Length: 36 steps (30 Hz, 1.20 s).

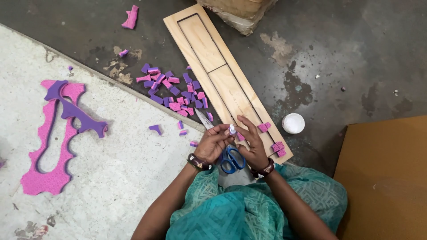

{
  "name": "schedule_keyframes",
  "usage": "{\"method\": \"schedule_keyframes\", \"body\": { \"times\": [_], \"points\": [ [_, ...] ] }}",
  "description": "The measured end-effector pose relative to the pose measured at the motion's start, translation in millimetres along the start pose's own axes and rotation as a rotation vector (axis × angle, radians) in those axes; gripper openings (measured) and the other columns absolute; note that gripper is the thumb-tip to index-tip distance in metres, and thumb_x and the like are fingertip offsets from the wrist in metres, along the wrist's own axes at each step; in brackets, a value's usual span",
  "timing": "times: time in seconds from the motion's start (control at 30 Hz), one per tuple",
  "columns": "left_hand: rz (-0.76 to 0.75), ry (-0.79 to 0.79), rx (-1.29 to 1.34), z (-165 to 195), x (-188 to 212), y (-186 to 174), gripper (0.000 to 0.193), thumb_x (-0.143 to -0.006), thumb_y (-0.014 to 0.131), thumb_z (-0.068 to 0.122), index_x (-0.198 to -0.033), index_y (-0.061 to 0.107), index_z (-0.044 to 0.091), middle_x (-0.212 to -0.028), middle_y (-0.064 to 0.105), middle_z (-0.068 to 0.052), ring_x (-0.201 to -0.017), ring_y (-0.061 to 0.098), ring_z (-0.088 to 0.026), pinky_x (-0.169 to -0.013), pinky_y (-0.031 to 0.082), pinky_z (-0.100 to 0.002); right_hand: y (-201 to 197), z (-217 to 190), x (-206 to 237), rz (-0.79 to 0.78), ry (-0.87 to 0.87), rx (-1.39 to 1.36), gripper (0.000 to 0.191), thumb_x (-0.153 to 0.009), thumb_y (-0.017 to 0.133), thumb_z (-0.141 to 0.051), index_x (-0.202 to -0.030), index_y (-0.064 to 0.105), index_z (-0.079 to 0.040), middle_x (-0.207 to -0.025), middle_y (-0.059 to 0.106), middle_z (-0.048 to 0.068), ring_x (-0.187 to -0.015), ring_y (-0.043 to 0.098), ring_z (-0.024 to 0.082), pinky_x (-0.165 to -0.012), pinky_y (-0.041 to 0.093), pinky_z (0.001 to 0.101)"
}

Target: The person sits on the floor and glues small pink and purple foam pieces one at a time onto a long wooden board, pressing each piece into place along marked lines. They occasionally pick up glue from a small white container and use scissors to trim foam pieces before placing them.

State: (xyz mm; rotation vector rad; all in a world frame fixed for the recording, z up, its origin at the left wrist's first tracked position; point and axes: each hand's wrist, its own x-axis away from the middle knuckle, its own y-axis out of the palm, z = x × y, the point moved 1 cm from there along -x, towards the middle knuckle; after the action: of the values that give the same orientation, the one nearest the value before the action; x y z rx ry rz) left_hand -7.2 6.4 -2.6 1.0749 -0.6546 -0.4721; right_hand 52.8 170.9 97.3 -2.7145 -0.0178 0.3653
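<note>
Concrete floor below; both hands, left and right, pinch a small white piece (fingers curled closed).

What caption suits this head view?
Both hands, left and right, pinch a small white piece above blue-handled scissors.

The long board is pale, smooth, matt wood. The pink and purple pieces look like grainy foam. The scissors have shiny metal blades and glossy blue plastic handles.
</note>
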Motion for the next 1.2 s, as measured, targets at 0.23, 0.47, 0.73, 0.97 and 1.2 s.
{"method": "schedule_keyframes", "body": {
  "times": [0.23,0.47,0.73,0.97,1.2],
  "points": [
    [0.091,-0.014,-0.076,3,9,-1,0.018,-0.098,0.062,-0.001,-0.115,0.065,-0.004,-0.108,0.072,-0.014,-0.098,0.072,-0.022,-0.087,0.060,-0.034,13,32,26,-0.053,0.132,-0.498,0.040,-0.085,0.057,0.007,-0.121,0.073,-0.003,-0.169,0.034,0.012,-0.138,0.056,0.032,-0.114,0.046,0.0447],
    [0.396,0.217,-0.601,27,4,-39,0.016,-0.092,0.073,0.003,-0.107,0.071,0.000,-0.092,0.076,-0.008,-0.077,0.070,-0.015,-0.069,0.052,-0.025,-57,70,73,0.466,0.347,-0.782,0.047,-0.088,0.052,0.008,-0.133,0.062,-0.004,-0.149,0.053,0.015,-0.140,0.051,0.027,-0.110,0.051,0.0499],
    [0.555,0.494,-1.292,47,-61,-16,0.016,-0.078,0.083,0.013,-0.085,0.076,0.001,-0.075,0.075,-0.008,-0.066,0.071,-0.014,-0.063,0.055,-0.027,-167,109,153,0.698,0.302,-0.658,0.045,-0.092,0.047,0.014,-0.131,0.062,-0.003,-0.151,0.055,0.014,-0.135,0.058,0.028,-0.101,0.056,0.0445],
    [0.539,0.462,-1.614,60,-83,-9,0.020,-0.069,0.086,0.016,-0.072,0.073,0.001,-0.068,0.071,-0.013,-0.062,0.070,-0.025,-0.061,0.055,-0.035,-146,119,157,0.774,0.277,-0.695,0.041,-0.094,0.048,0.013,-0.130,0.063,-0.002,-0.146,0.059,0.015,-0.130,0.061,0.028,-0.096,0.058,0.0435],
    [0.577,0.406,-1.654,63,-67,-16,0.022,-0.067,0.088,0.018,-0.070,0.074,0.001,-0.064,0.071,-0.013,-0.060,0.070,-0.026,-0.062,0.056,-0.036,-119,101,160,0.799,0.302,-0.724,0.041,-0.092,0.047,0.014,-0.126,0.063,-0.002,-0.145,0.060,0.014,-0.129,0.061,0.027,-0.095,0.058,0.0430]
  ]
}}
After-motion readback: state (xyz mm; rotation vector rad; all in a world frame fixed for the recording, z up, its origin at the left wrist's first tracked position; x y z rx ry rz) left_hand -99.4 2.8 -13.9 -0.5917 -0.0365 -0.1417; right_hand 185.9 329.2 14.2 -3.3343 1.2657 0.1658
